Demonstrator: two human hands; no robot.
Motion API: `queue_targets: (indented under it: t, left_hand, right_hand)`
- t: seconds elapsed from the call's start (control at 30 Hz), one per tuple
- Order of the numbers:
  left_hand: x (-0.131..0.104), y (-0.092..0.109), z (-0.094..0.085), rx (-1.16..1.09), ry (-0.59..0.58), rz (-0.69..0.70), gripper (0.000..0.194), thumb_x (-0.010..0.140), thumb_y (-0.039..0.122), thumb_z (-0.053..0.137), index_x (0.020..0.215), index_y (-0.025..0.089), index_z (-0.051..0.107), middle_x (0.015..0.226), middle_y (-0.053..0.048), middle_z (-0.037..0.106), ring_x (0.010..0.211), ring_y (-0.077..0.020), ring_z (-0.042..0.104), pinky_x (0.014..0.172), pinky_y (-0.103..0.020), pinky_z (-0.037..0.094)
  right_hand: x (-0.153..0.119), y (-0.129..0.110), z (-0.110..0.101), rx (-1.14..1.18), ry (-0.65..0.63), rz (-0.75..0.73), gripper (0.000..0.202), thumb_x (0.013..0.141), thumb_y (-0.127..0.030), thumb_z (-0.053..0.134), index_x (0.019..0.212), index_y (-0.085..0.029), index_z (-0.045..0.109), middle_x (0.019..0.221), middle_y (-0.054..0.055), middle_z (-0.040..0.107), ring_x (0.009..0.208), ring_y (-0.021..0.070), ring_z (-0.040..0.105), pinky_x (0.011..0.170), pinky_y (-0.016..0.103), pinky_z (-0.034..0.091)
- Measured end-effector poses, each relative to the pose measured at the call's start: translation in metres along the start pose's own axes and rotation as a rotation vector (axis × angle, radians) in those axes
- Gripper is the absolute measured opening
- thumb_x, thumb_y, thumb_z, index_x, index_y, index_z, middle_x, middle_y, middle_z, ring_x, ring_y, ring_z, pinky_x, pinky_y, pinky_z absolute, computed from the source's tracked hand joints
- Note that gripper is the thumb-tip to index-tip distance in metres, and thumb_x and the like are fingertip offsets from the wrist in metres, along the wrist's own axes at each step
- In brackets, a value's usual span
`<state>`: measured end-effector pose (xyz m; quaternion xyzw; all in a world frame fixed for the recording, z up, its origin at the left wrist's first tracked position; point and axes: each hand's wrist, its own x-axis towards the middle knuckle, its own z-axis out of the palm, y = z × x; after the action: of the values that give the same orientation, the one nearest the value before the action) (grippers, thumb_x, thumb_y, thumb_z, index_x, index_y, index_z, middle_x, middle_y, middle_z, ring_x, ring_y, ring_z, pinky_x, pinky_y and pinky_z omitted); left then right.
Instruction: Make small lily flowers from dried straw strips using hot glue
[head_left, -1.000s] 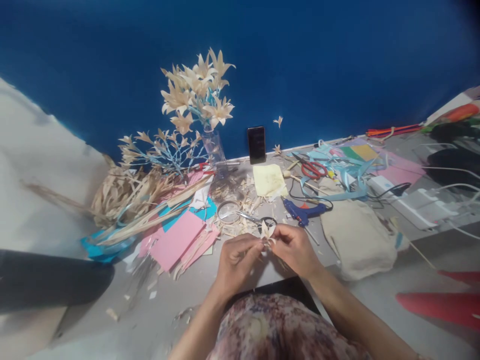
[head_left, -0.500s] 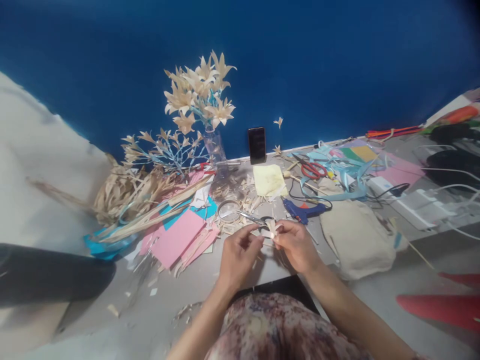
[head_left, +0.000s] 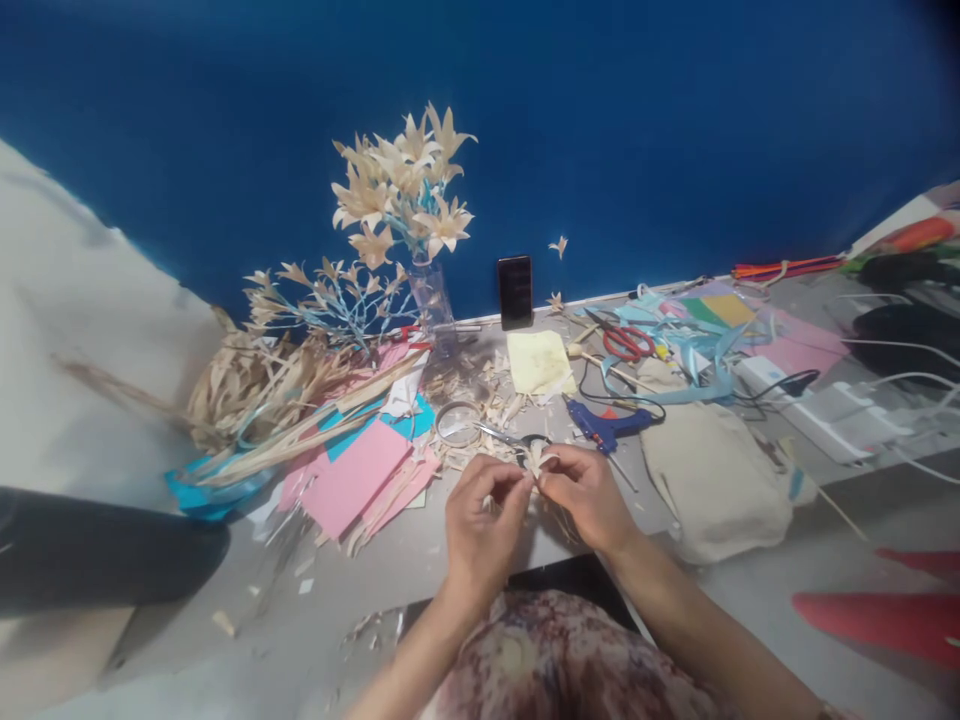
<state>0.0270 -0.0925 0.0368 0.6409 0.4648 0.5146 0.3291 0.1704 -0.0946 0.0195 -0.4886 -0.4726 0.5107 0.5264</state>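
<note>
A small cream flower with pointed petals, apparently of dried husk, is held upright between my two hands over the table's front. My left hand is closed, thumb and forefinger pinched at the flower's base. From the other side my right hand pinches that base too, its fingers curled. Whatever lies between the fingertips is too small to make out. Just behind the flower lie scissors with dark handles, partly hidden by it. A roll of clear tape is beside their blades.
A blue glue gun and folded beige cloth lie right, near a white power strip. Pink paper and a husk bundle are left. Behind stand a clear vase of flowers and a phone.
My left hand has shifted slightly right, its fingertips now meeting my right hand's at the flower's base. The pale strip between the hands no longer shows. The flower has turned more upright, petals spread.
</note>
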Motion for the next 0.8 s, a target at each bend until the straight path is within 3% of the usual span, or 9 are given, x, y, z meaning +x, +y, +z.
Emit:
queue_targets:
  t: [0.2,0.33,0.5,0.63,0.73,0.8]
  left_hand:
    - [0.003,-0.006,-0.002,-0.301,-0.113,-0.344,0.018,0.079,0.028,0.07,0.065,0.018,0.066,0.061,0.002,0.058,0.057,-0.0118,0.053,0.057,-0.023,0.043]
    - [0.005,-0.006,-0.002,-0.347,-0.082,-0.435,0.018,0.076,0.028,0.071,0.063,0.017,0.065,0.057,0.003,0.056,0.055,-0.0111,0.051,0.056,-0.023,0.042]
    - [0.008,-0.009,0.002,-0.447,-0.095,-0.551,0.019,0.075,0.028,0.07,0.062,0.017,0.061,0.051,0.004,0.053,0.05,-0.0093,0.047,0.051,-0.02,0.038]
    - [0.008,-0.012,0.004,-0.438,-0.048,-0.547,0.016,0.075,0.025,0.069,0.063,0.017,0.06,0.052,0.005,0.053,0.05,-0.0091,0.047,0.051,-0.02,0.039]
    - [0.008,-0.013,0.004,-0.364,0.001,-0.472,0.017,0.076,0.027,0.07,0.065,0.017,0.062,0.056,0.005,0.056,0.054,-0.0095,0.049,0.054,-0.02,0.04]
    - [0.008,-0.014,0.003,-0.353,-0.013,-0.45,0.016,0.077,0.027,0.071,0.066,0.017,0.064,0.057,0.004,0.057,0.055,-0.0097,0.05,0.055,-0.021,0.04]
  right_hand:
    - [0.003,0.007,0.004,0.238,-0.047,0.111,0.014,0.069,-0.02,0.065,0.058,-0.017,0.058,0.052,-0.003,0.053,0.048,0.0095,0.044,0.048,0.022,0.031]
    - [0.006,0.008,0.01,0.37,-0.059,0.194,0.013,0.066,-0.021,0.068,0.059,-0.017,0.057,0.049,-0.004,0.052,0.046,0.0094,0.043,0.047,0.022,0.032]
    - [0.005,0.005,0.01,0.116,0.017,0.041,0.018,0.071,-0.022,0.065,0.057,-0.018,0.055,0.052,-0.003,0.051,0.048,0.0101,0.042,0.046,0.022,0.032]
    - [0.003,-0.001,0.008,-0.109,0.04,-0.058,0.018,0.075,-0.023,0.064,0.061,-0.019,0.055,0.055,-0.004,0.047,0.05,0.0103,0.04,0.046,0.022,0.031]
    - [0.002,-0.002,0.007,-0.059,-0.043,-0.06,0.008,0.078,-0.024,0.064,0.076,-0.018,0.06,0.068,-0.001,0.056,0.059,0.0119,0.048,0.053,0.022,0.037]
    - [0.003,-0.001,0.006,-0.033,-0.064,-0.04,0.011,0.079,-0.026,0.066,0.078,-0.018,0.059,0.07,-0.001,0.056,0.06,0.0118,0.049,0.054,0.022,0.039]
